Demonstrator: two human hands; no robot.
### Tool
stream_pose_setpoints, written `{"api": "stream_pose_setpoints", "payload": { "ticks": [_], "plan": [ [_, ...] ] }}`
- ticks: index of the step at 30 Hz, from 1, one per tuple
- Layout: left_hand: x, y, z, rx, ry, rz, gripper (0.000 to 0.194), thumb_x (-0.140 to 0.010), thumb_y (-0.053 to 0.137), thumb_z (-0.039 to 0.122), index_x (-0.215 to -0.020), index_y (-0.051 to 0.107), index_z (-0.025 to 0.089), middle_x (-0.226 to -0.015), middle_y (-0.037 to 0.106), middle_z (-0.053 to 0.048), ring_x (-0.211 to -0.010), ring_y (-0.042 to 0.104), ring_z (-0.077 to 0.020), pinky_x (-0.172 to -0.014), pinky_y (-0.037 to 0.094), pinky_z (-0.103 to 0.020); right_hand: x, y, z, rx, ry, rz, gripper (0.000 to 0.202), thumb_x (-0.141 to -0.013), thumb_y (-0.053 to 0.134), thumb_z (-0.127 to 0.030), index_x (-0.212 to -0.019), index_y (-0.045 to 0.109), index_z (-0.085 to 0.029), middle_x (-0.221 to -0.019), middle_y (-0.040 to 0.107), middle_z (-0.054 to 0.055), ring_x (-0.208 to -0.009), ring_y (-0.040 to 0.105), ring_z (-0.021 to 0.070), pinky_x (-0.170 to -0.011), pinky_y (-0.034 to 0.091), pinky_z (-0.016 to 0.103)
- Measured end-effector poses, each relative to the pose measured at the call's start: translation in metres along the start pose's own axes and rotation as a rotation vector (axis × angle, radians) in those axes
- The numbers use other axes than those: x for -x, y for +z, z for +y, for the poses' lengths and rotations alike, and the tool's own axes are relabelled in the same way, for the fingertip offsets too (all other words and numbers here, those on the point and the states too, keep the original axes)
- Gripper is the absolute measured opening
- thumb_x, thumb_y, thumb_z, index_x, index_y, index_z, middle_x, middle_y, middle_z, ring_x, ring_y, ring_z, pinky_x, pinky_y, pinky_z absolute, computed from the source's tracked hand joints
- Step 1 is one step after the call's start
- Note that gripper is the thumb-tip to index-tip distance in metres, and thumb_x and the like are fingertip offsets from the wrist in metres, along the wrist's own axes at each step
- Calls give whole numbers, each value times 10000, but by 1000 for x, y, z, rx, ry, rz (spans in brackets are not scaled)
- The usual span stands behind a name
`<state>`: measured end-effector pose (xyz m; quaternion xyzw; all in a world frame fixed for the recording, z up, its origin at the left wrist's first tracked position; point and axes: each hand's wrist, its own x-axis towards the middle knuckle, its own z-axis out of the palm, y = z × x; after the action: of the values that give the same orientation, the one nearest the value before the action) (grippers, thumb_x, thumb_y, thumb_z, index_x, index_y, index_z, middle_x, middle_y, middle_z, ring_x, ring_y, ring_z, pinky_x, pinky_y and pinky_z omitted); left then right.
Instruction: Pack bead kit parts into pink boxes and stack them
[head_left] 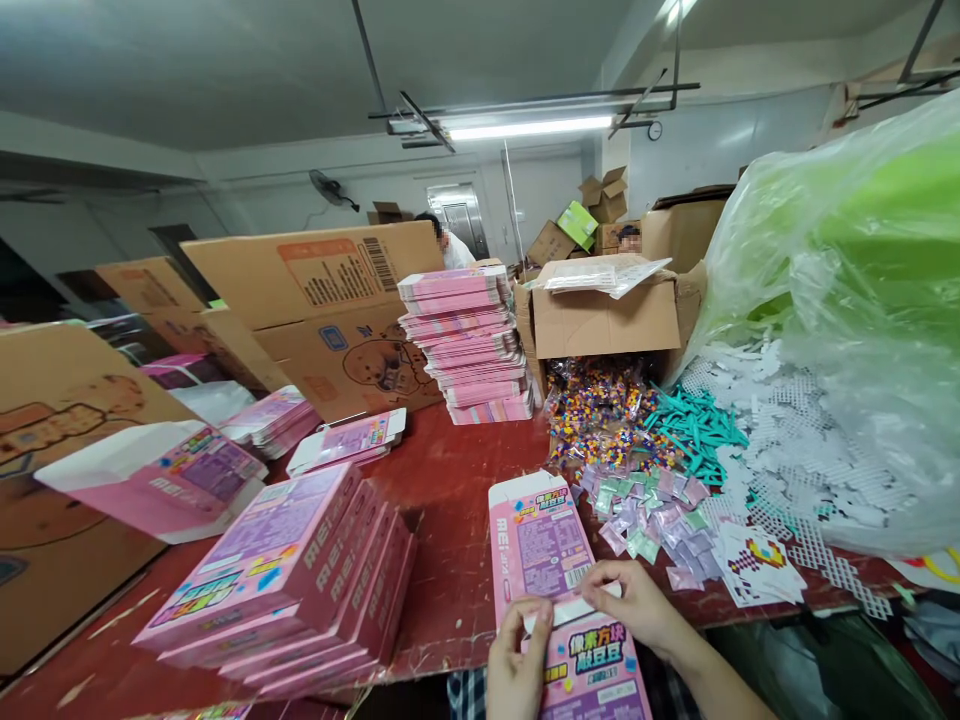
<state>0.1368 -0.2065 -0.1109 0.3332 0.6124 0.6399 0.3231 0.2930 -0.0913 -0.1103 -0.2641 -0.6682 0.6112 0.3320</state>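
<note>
A pink and purple carton lies unfolded at the table's front edge, its lower part hanging toward me. My left hand pinches the white flap across its middle from the left. On the right, my right hand grips the same flap between thumb and fingers. Small pastel packets lie to the right of the carton, beside printed pattern cards. A stack of closed pink boxes stands to the left of my hands.
Flat cartons are piled at the back. Bead bags, teal tools and white pegboards spread in front of a cardboard box. A large plastic bag fills the right. An open pink box is at left. People are partly visible behind.
</note>
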Motion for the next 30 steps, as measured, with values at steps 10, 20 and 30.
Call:
{"api": "stream_pose_setpoints", "payload": {
  "ticks": [10, 20, 30],
  "plan": [
    [3, 3, -6, -143, 73, -78, 377, -616, 845, 518, -714, 706, 182, -1121, 701, -144, -1100, 654, -337, -1035, 476, -502, 27, -12, -3, -46, -71, -133, 324, -740, 827, -451, -905, 797, -174, -1111, 735, 151, -1054, 689, 277, -942, 517, 421],
    [-27, -23, 52, 152, 211, 350, 424, -763, 756, 528, -931, 576, 183, -1313, 615, -138, -1211, 618, -308, -1042, 472, -558, 59, -63, -15, -348, 74, -58, 499, -738, 832, -440, -1138, 683, -184, -1029, 742, 100, -941, 708, 230, -935, 541, 428],
    [22, 9, 46, -371, 931, -603, 385, -899, 631, 390, -1254, 574, 252, -933, 737, -70, -844, 726, -220, -794, 587, -372, 69, -41, -36, -637, 283, -738, 571, -601, 868, -573, -802, 724, -57, -714, 722, 94, -548, 636, 155, -539, 497, 234]
  ]
}}
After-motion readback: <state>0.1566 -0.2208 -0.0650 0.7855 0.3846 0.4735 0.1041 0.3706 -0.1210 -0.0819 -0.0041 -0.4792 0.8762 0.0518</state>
